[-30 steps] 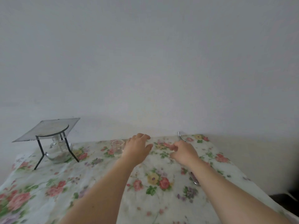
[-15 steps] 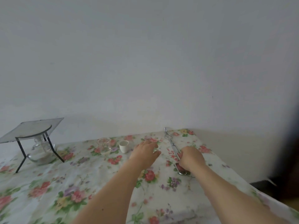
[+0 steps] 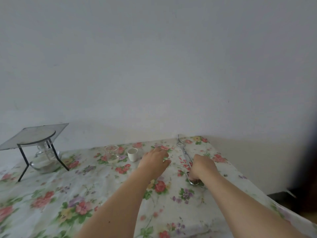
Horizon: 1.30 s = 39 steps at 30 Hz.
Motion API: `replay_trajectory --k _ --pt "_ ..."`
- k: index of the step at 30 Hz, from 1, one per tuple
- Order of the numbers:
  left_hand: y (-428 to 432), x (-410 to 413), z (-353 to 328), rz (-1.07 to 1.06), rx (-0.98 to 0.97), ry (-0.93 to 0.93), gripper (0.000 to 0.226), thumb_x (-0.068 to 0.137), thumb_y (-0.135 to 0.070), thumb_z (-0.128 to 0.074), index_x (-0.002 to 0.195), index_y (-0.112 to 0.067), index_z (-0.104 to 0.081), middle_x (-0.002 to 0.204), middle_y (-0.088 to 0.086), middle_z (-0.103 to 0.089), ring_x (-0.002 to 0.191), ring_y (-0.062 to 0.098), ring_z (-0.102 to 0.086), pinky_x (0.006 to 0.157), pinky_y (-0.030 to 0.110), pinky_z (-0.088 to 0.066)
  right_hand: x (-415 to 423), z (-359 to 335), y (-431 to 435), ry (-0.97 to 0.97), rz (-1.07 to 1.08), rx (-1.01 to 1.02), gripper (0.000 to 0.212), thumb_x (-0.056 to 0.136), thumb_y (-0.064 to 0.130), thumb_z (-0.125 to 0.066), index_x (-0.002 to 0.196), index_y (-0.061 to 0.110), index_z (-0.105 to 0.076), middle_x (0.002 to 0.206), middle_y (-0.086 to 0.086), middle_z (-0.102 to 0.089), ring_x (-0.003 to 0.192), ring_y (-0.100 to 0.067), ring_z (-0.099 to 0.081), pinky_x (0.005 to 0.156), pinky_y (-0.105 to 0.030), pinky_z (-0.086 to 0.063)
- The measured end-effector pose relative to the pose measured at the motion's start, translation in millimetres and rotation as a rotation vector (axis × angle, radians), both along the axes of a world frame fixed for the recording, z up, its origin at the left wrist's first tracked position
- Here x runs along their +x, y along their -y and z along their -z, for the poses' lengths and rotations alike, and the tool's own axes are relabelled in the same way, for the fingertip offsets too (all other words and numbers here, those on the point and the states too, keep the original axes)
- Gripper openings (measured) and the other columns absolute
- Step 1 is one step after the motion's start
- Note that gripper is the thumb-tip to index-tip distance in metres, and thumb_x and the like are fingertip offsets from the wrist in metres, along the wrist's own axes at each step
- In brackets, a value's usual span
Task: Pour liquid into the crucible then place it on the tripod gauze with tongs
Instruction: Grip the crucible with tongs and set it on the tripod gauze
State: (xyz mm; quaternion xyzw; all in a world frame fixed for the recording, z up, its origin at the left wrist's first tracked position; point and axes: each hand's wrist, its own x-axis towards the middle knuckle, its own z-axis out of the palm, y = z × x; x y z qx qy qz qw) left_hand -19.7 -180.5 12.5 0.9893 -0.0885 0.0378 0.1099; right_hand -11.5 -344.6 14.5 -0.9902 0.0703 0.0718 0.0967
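Crucible (image 3: 132,154) small, white, upright, beside glass beaker (image 3: 111,153), floral tablecloth (image 3: 96,184)

White crucible (image 3: 132,154): small, cup-shaped, upright on the floral cloth, mouth open. Glass beaker (image 3: 112,153): clear, upright, just left of the crucible, a shallow layer of pale liquid at its base. Metal tongs (image 3: 185,156): long, lying flat to the right of the crucible, curved tips toward the wall, loop handles nearest the viewer. Tripod (image 3: 36,152): 3 black legs, far left, well apart from the crucible. Gauze (image 3: 32,135): grey square sheet resting on the tripod's ring, bare.
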Motion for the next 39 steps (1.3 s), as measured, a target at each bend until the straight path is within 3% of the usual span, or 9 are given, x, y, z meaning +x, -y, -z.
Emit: replay_trajectory --k 3,8,16,21,28,34,36,39 --pt "-3.1 0.2 0.4 0.001 0.001 0.001 0.040 0.099 -0.040 -0.041 0.132 -0.020 -0.052 0.140 0.001 -0.048 0.128 0.022 -0.047 0.108 0.037 -0.038 -0.9 -0.2 -2.1 -0.021 0.021 0.001 0.024 0.076 0.009 -0.063 0.093 0.012 -0.047 0.073 0.000 -0.049 0.064 -0.016 -0.051 0.044 -0.022 -0.036" --pt "-9.8 -0.3 -0.3 -0.013 -0.003 0.000 0.039 0.099 -0.039 -0.041 0.131 -0.020 -0.054 0.141 0.003 -0.049 0.128 0.023 -0.047 0.106 0.037 -0.039 -1.9 -5.5 3.2 -0.030 0.051 0.036 0.019 0.074 0.003 -0.059 0.068 0.012 -0.043 0.066 0.001 -0.046 0.051 -0.012 -0.043 0.043 -0.021 -0.034" --pt "-13.3 -5.0 -3.0 -0.023 -0.016 0.011 0.037 0.099 -0.038 -0.041 0.130 -0.022 -0.055 0.141 0.001 -0.048 0.126 0.022 -0.049 0.102 0.036 -0.042 -9.2 -3.1 5.9 0.039 0.095 0.066 0.019 0.079 0.016 -0.062 0.067 0.015 -0.048 0.065 0.004 -0.049 0.052 -0.010 -0.046 0.043 -0.021 -0.034" --pt "-18.9 -8.9 -4.5 -0.029 -0.005 0.013 0.037 0.099 -0.038 -0.041 0.130 -0.022 -0.054 0.140 0.001 -0.048 0.125 0.022 -0.050 0.101 0.036 -0.042 -11.9 -6.8 0.2 0.151 0.056 0.026 0.024 0.084 0.010 -0.058 0.066 0.013 -0.043 0.064 0.003 -0.046 0.062 -0.015 -0.049 0.056 -0.024 -0.041" --pt "-34.8 -13.2 -11.2 -0.126 0.016 0.103 0.035 0.098 -0.034 -0.042 0.128 -0.021 -0.056 0.135 0.002 -0.053 0.121 0.023 -0.054 0.100 0.038 -0.042 -13.9 -9.8 -18.9 0.226 -0.068 0.058 0.029 0.081 0.024 -0.071 0.063 0.016 -0.049 0.057 0.003 -0.048 0.048 -0.011 -0.045 0.040 -0.020 -0.029" --pt "-62.2 -18.9 -21.3 -0.285 0.038 0.195 0.034 0.098 -0.031 -0.041 0.125 -0.020 -0.058 0.129 0.004 -0.056 0.121 0.025 -0.052 0.099 0.038 -0.041 -15.5 -21.6 -30.0 0.291 -0.165 0.086 0.035 0.078 0.023 -0.069 0.056 0.017 -0.043 0.049 0.002 -0.038 0.042 -0.013 -0.035 0.040 -0.020 -0.025" --pt "-71.8 -20.5 -23.7 -0.316 0.047 0.198 0.034 0.097 -0.031 -0.041 0.124 -0.019 -0.058 0.127 0.005 -0.057 0.119 0.025 -0.053 0.099 0.038 -0.041 -16.3 -23.0 -33.5 0.299 -0.189 0.090 0.034 0.078 0.028 -0.072 0.056 0.016 -0.050 0.048 0.002 -0.040 0.042 -0.014 -0.038 0.040 -0.020 -0.027" --pt "-85.1 -23.9 -24.1 -0.362 0.079 0.190 0.034 0.097 -0.029 -0.040 0.123 -0.018 -0.059 0.125 0.005 -0.058 0.118 0.026 -0.053 0.098 0.039 -0.041 -18.9 -24.1 -39.7 0.312 -0.213 0.105 0.025 0.075 0.035 -0.075 0.073 0.010 -0.072 0.054 0.001 -0.055 0.051 -0.017 -0.053 0.043 -0.018 -0.034"
